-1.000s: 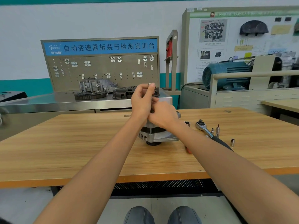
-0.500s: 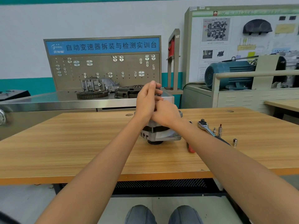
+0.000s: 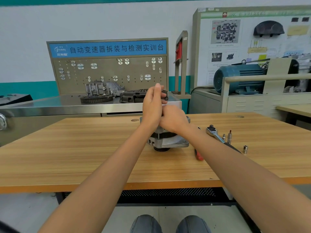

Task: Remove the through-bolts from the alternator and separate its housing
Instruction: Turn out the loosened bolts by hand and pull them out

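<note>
The alternator [image 3: 168, 142] stands pulley-down on the wooden table [image 3: 75, 157], its silver housing and dark middle band showing below my hands. My right hand [image 3: 174, 119] lies on top of it with the fingers curled down over the upper housing. My left hand [image 3: 152, 106] is raised just left of it, edge-on, fingers straight and pointing up, its palm against my right hand's knuckles. Whatever lies between the two hands is hidden. A small bolt-like piece [image 3: 199, 128] lies on the table right of the alternator.
Right of the alternator lie a ratchet [image 3: 213, 132], upright bits [image 3: 229, 136], a socket [image 3: 245, 148] and a red-handled screwdriver [image 3: 199, 156]. A steel bench [image 3: 67, 106] with gearbox parts and a pegboard stands behind; a blue motor [image 3: 239, 78] sits at the back right.
My left hand's fingers went from curled and pinching at the top to straight and pointing up. My right hand stayed on the alternator.
</note>
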